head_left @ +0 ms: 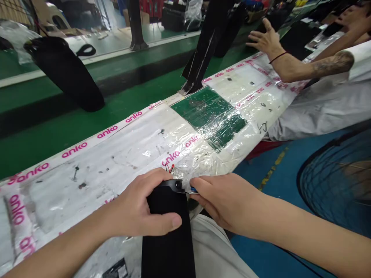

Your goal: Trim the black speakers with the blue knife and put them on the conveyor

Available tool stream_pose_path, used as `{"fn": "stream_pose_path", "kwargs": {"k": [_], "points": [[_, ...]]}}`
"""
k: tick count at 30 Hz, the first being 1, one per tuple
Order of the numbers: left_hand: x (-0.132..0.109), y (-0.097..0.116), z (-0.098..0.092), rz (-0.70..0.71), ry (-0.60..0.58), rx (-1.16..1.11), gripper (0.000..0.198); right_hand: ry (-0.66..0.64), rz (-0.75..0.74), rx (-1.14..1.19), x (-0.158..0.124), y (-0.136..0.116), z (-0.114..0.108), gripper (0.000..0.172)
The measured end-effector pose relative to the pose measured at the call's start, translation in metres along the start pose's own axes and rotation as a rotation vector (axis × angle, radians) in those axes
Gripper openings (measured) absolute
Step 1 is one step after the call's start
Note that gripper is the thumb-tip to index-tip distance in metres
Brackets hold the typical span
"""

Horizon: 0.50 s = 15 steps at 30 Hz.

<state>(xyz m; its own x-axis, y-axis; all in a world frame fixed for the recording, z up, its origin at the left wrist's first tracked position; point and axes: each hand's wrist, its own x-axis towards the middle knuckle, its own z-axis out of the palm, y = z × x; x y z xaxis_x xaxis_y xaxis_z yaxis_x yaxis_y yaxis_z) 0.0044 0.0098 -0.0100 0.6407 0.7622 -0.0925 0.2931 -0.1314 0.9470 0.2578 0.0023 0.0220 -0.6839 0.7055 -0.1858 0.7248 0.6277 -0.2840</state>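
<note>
A long black fabric-covered piece [168,239] lies at the table's near edge, with a shiny black curved end cap [171,185] at its far end. My left hand [147,208] grips this piece, its thumb across the top and its fingers over the left side of the cap. Thin red and black wires [170,167] stick up just beyond the cap. My right hand [223,197] is closed in a pinch at the cap's right corner, holding a small tool with a blue part [193,189] and a thin metal end that touches the corner. Most of the tool is hidden by the fingers.
The table is covered with white plastic and pink-lettered tape [107,131], with a green patch [211,116]. Beyond runs a green conveyor [121,85] carrying black pieces [66,73]. Another person's hand [268,40] is raised at right. A fan guard [336,177] stands at lower right.
</note>
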Motion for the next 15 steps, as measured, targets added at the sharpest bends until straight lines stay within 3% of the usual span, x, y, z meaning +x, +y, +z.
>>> {"fn": "stream_pose_path", "kwargs": {"k": [4, 7, 9, 12, 15], "points": [[-0.005, 0.001, 0.001, -0.012, 0.046, 0.008, 0.038, 0.184, 0.091, 0.121, -0.022, 0.000, -0.010, 0.018], [-0.004, 0.004, 0.003, -0.026, 0.062, 0.005, 0.038, 0.253, 0.278, 0.503, -0.032, -0.013, -0.009, 0.018], [-0.004, 0.008, 0.006, -0.018, 0.080, 0.048, 0.038, 0.212, 0.389, 0.802, -0.031, -0.028, 0.001, 0.012], [-0.008, 0.009, 0.014, -0.015, 0.155, 0.088, 0.042, 0.157, 0.483, 1.198, -0.024, -0.049, 0.025, 0.037], [-0.014, 0.005, 0.016, 0.001, 0.210, 0.045, 0.072, 0.215, 0.611, 1.449, -0.026, -0.053, 0.044, 0.051]]}}
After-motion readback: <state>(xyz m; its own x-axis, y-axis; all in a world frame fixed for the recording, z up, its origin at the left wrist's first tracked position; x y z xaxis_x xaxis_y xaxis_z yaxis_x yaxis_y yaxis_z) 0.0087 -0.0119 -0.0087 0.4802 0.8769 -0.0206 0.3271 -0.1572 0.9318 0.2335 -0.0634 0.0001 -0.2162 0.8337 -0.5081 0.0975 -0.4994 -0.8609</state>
